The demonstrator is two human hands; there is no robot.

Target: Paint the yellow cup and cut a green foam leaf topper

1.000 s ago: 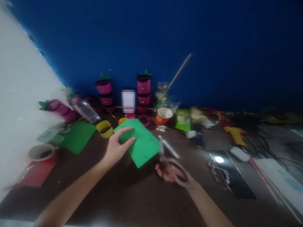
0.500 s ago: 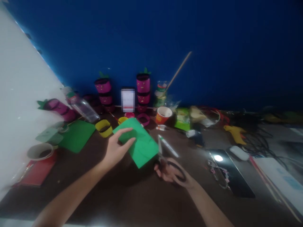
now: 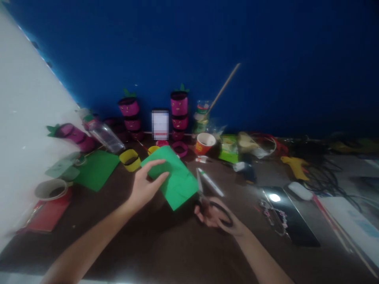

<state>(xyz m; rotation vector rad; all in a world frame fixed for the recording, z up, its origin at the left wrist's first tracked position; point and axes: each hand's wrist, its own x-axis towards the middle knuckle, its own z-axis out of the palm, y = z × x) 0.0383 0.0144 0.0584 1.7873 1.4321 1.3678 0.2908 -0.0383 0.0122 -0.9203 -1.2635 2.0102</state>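
Note:
My left hand (image 3: 148, 185) grips a green sheet of paper (image 3: 179, 185) by its left part, thumb and fingers lying over its face. The sheet is tilted above the dark table, and its surface looks slightly creased. In my right hand (image 3: 213, 215) is a pair of scissors (image 3: 220, 213) with dark handle loops. Their blades point up and away, close against the sheet's right corner; blur hides whether they touch it. Just beyond the blades lies a white pen (image 3: 211, 182) with green marking.
Behind the sheet stand a yellow ring (image 3: 129, 160), an orange paper cup (image 3: 204, 143) and purple stacked figures (image 3: 179, 105). Another green sheet (image 3: 96, 170) and a cup (image 3: 51, 190) are on the left. A black phone (image 3: 291, 217) and a yellow glue gun (image 3: 296, 167) lie at right.
Almost nothing differs. My right hand with the scissors has shifted very slightly, while my left hand keeps its hold on the green paper.

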